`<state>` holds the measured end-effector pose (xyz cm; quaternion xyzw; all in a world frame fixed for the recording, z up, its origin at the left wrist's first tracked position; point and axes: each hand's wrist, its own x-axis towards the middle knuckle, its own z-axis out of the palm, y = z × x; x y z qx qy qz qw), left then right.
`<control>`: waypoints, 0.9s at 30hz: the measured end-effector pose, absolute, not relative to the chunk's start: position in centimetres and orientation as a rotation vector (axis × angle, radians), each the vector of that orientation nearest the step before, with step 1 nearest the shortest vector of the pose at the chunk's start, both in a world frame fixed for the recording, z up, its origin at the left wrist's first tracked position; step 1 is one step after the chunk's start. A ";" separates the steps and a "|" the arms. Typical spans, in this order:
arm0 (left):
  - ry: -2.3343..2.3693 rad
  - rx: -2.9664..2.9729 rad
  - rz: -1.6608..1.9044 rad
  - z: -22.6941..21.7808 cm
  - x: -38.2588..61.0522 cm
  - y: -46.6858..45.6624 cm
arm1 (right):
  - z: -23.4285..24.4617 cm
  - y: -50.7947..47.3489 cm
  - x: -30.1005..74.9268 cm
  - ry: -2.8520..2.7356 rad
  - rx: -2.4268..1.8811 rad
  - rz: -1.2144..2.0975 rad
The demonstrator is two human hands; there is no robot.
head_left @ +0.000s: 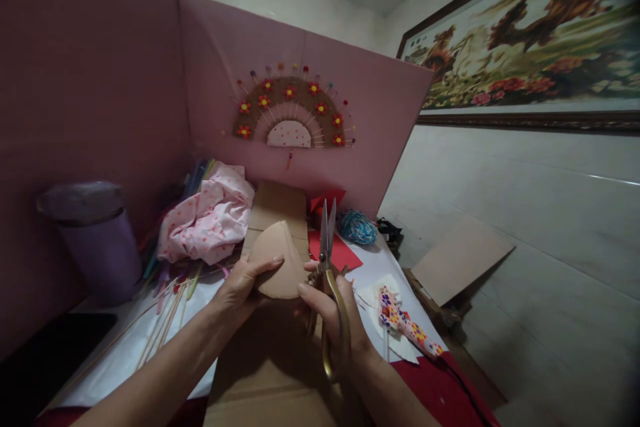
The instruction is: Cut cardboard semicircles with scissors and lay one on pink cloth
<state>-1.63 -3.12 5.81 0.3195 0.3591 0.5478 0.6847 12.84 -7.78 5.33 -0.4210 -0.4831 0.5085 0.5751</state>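
Note:
A tan half-round piece of cardboard is held up in front of me, tilted. My left hand grips its left side, thumb flat on the face. Gold-handled scissors rest in my right hand, their blades slightly parted and pointing up and away. The right thumb and fingertips come up to the lower right edge of the cardboard. Beneath both hands lies a long brown cardboard strip.
Pink polka-dot cloth, thin sticks and a purple bin are leftward. Red paper, blue yarn and a flowered glue gun lie right. A flower-decorated fan hangs on the pink panel.

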 end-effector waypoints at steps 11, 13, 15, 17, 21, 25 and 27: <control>0.649 0.867 1.444 5.9 -1.9 -3.0 | 3.7 -6.5 13.4 -1.248 -1.005 1.013; 0.653 0.837 1.502 6.3 -2.1 -2.9 | 3.1 -6.3 13.8 -1.305 -1.053 1.000; 0.664 0.757 1.556 6.7 -2.5 -2.7 | 2.5 -6.4 14.5 -1.365 -1.087 1.002; 0.682 0.629 1.589 7.1 -3.0 -2.3 | 2.3 -6.9 15.1 -1.421 -1.095 1.008; 0.688 0.477 1.625 7.7 -3.8 -1.8 | 2.6 -8.3 15.9 -1.618 -1.119 1.023; 0.666 0.479 1.645 8.0 -4.1 -1.7 | 3.1 -8.8 16.0 -1.698 -1.126 1.092; 0.677 0.468 1.650 8.0 -4.1 -1.7 | 3.2 -8.7 15.9 -1.702 -1.126 1.100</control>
